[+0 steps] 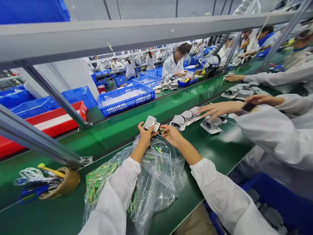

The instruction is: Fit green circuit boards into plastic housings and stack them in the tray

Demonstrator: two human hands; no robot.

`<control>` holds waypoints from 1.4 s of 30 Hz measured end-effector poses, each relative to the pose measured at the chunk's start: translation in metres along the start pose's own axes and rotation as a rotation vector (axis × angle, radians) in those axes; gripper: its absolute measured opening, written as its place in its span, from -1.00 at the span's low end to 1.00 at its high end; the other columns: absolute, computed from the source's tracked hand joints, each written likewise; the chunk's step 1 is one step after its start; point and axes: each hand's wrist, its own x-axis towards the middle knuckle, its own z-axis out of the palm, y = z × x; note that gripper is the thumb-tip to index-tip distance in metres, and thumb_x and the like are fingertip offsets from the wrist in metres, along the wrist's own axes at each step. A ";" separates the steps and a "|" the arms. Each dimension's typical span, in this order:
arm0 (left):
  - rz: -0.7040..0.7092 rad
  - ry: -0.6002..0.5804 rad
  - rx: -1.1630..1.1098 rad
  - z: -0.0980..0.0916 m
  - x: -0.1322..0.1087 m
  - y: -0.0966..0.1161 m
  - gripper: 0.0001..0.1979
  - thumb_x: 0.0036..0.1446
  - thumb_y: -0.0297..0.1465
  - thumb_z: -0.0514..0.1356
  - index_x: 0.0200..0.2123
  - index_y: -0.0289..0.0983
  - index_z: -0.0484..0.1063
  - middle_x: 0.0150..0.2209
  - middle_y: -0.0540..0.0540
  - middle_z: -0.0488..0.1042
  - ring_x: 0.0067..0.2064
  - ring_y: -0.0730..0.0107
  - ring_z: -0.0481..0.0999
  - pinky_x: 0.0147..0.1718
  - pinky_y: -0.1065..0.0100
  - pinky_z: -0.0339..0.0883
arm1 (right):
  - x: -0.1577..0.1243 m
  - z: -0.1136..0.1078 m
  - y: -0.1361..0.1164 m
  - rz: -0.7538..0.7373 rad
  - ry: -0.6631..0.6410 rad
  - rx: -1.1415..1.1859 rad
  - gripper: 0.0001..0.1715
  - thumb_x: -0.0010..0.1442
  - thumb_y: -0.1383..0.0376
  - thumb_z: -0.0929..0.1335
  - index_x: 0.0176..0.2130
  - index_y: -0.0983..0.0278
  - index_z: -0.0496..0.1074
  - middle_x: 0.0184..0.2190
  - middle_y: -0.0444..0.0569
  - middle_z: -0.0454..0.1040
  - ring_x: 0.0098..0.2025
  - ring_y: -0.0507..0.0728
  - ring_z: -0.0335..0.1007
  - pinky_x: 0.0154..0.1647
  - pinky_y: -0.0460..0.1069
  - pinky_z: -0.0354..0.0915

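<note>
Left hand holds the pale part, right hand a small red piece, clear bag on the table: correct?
Not quite: the right hand holds a small green piece, not red, as the head view shows. The pale part and clear bag are as you say.

Factory assy line: long green belt (117, 130) just beyond the left hand (144, 135), blue crate (127, 103) past that, 2+ co-workers' white sleeves (269, 130) right of grip.

Your green bench (212, 160) is carrying a clear bag (168, 186) of green pieces (94, 186), a brown holder (72, 182), and grey-white units (187, 117).
</note>
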 end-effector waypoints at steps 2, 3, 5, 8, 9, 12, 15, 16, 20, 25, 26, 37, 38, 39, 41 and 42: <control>-0.004 -0.001 -0.006 0.001 -0.001 -0.002 -0.11 -0.18 -0.38 0.62 0.11 -0.04 0.15 0.22 -0.17 0.43 -0.06 0.22 0.64 -0.25 0.15 0.74 | -0.001 -0.002 0.001 -0.013 0.021 -0.019 -0.66 -0.13 0.51 0.43 -0.28 0.27 0.49 -0.39 -0.10 0.49 -0.44 -0.02 0.29 -0.48 -0.15 0.26; -0.001 -0.007 -0.003 0.001 -0.002 -0.002 -0.10 -0.18 -0.37 0.62 0.11 -0.04 0.15 0.23 -0.18 0.43 -0.07 0.22 0.65 -0.25 0.15 0.74 | -0.001 -0.002 0.001 -0.025 0.032 -0.041 -0.65 -0.12 0.49 0.45 -0.25 0.26 0.50 -0.36 -0.10 0.51 -0.43 -0.01 0.30 -0.45 -0.14 0.27; 0.009 -0.020 0.006 0.000 -0.002 -0.003 -0.09 -0.19 -0.35 0.62 0.12 -0.05 0.15 0.25 -0.19 0.42 -0.08 0.22 0.66 -0.26 0.15 0.73 | -0.002 -0.002 0.002 -0.072 0.040 -0.123 -0.64 -0.05 0.38 0.51 -0.18 0.26 0.53 -0.31 -0.08 0.56 -0.42 -0.01 0.29 -0.42 -0.10 0.27; 0.010 -0.032 0.019 -0.001 -0.002 -0.003 -0.09 -0.20 -0.33 0.63 0.11 -0.06 0.15 0.25 -0.19 0.43 -0.09 0.20 0.67 -0.26 0.14 0.73 | -0.005 -0.002 0.004 -0.230 0.050 -0.402 -0.60 0.12 0.12 0.54 -0.10 0.23 0.51 -0.25 -0.03 0.62 -0.42 0.03 0.28 -0.39 -0.04 0.25; 0.005 -0.038 0.022 -0.001 -0.002 -0.003 -0.09 -0.20 -0.32 0.63 0.11 -0.06 0.15 0.24 -0.18 0.43 -0.08 0.19 0.67 -0.24 0.13 0.73 | -0.006 -0.003 0.004 -0.318 0.063 -0.527 -0.60 0.17 0.05 0.53 -0.11 0.22 0.50 -0.26 -0.03 0.62 -0.40 0.06 0.32 -0.35 -0.02 0.29; 0.000 -0.074 0.048 -0.002 -0.003 -0.003 -0.10 -0.23 -0.32 0.65 0.08 -0.08 0.19 0.22 -0.17 0.46 -0.02 0.15 0.65 -0.17 0.13 0.72 | -0.010 -0.004 0.005 -0.564 0.105 -0.844 -0.61 0.28 -0.05 0.48 -0.17 0.20 0.48 -0.31 -0.03 0.59 -0.28 0.16 0.43 -0.16 0.07 0.38; 0.022 -0.098 0.083 -0.002 -0.004 -0.005 -0.10 -0.27 -0.34 0.66 0.07 -0.10 0.23 0.21 -0.16 0.45 0.00 0.16 0.62 -0.13 0.15 0.70 | -0.011 -0.008 0.004 -0.672 0.120 -0.995 -0.59 0.38 -0.07 0.41 -0.17 0.21 0.54 -0.28 0.02 0.58 -0.26 0.20 0.43 -0.08 0.11 0.40; 0.031 -0.103 0.091 -0.002 -0.004 -0.005 -0.10 -0.29 -0.34 0.66 0.07 -0.10 0.24 0.21 -0.16 0.45 0.00 0.17 0.62 -0.12 0.14 0.69 | -0.011 -0.009 0.004 -0.698 0.119 -1.029 -0.57 0.42 -0.08 0.38 -0.15 0.22 0.56 -0.25 0.05 0.58 -0.24 0.21 0.43 -0.06 0.12 0.41; 0.047 -0.130 0.104 -0.003 -0.002 -0.008 -0.12 -0.28 -0.35 0.64 0.07 -0.11 0.26 0.17 -0.15 0.45 0.03 0.16 0.60 -0.09 0.15 0.67 | -0.009 -0.010 0.002 -0.788 0.085 -1.123 -0.53 0.53 -0.01 0.26 -0.10 0.22 0.61 -0.17 0.13 0.57 -0.10 0.28 0.49 0.07 0.18 0.40; 0.057 -0.147 0.133 -0.005 0.001 -0.011 -0.12 -0.27 -0.36 0.65 0.08 -0.11 0.26 0.13 -0.12 0.48 0.04 0.17 0.60 -0.10 0.23 0.64 | -0.010 -0.009 0.003 -0.736 0.166 -1.098 -0.70 0.42 0.11 0.36 -0.03 0.26 0.54 -0.22 0.07 0.59 -0.28 0.20 0.44 -0.08 0.12 0.39; 0.062 -0.146 0.143 -0.005 0.001 -0.011 -0.12 -0.28 -0.36 0.65 0.08 -0.12 0.27 0.12 -0.13 0.48 0.03 0.17 0.60 -0.11 0.24 0.64 | -0.010 -0.009 0.002 -0.712 0.194 -1.086 -0.71 0.39 0.13 0.38 -0.05 0.27 0.53 -0.24 0.05 0.59 -0.33 0.18 0.41 -0.14 0.10 0.37; 0.005 -0.224 0.116 -0.002 -0.009 0.001 -0.22 -0.25 -0.34 0.59 0.10 -0.13 0.43 0.10 -0.15 0.52 0.03 0.07 0.58 -0.09 0.03 0.67 | -0.006 -0.017 0.005 -0.740 0.144 -1.157 -0.82 0.34 0.18 0.42 -0.21 0.24 0.56 -0.21 0.04 0.54 -0.33 0.15 0.33 -0.14 0.09 0.35; -0.008 -0.228 0.116 -0.003 -0.009 0.002 -0.23 -0.25 -0.34 0.58 0.10 -0.14 0.46 0.08 -0.15 0.54 0.01 0.08 0.59 -0.10 0.03 0.67 | -0.005 -0.018 0.007 -0.753 0.129 -1.174 -0.84 0.34 0.20 0.41 -0.22 0.24 0.54 -0.19 0.05 0.50 -0.33 0.15 0.32 -0.13 0.09 0.36; -0.019 -0.225 0.116 -0.003 -0.009 0.003 -0.24 -0.25 -0.35 0.58 0.10 -0.14 0.48 0.06 -0.15 0.56 0.00 0.08 0.59 -0.10 0.03 0.68 | -0.004 -0.019 0.008 -0.763 0.113 -1.195 -0.86 0.34 0.22 0.40 -0.24 0.24 0.51 -0.19 0.04 0.47 -0.32 0.15 0.32 -0.12 0.09 0.36; -0.038 -0.205 0.114 -0.003 -0.009 0.002 -0.25 -0.26 -0.34 0.59 0.08 -0.16 0.52 0.03 -0.14 0.58 -0.04 0.11 0.61 -0.11 0.02 0.68 | -0.002 -0.020 0.009 -0.781 0.085 -1.250 -0.85 0.37 0.24 0.38 -0.27 0.22 0.46 -0.22 0.02 0.40 -0.28 0.16 0.32 -0.10 0.08 0.36; -0.044 -0.192 0.113 -0.003 -0.008 0.002 -0.26 -0.26 -0.32 0.60 0.07 -0.17 0.53 0.01 -0.14 0.59 -0.06 0.12 0.61 -0.12 0.01 0.69 | -0.002 -0.020 0.010 -0.789 0.071 -1.282 -0.85 0.38 0.24 0.37 -0.28 0.21 0.44 -0.22 0.02 0.38 -0.25 0.18 0.33 -0.09 0.08 0.36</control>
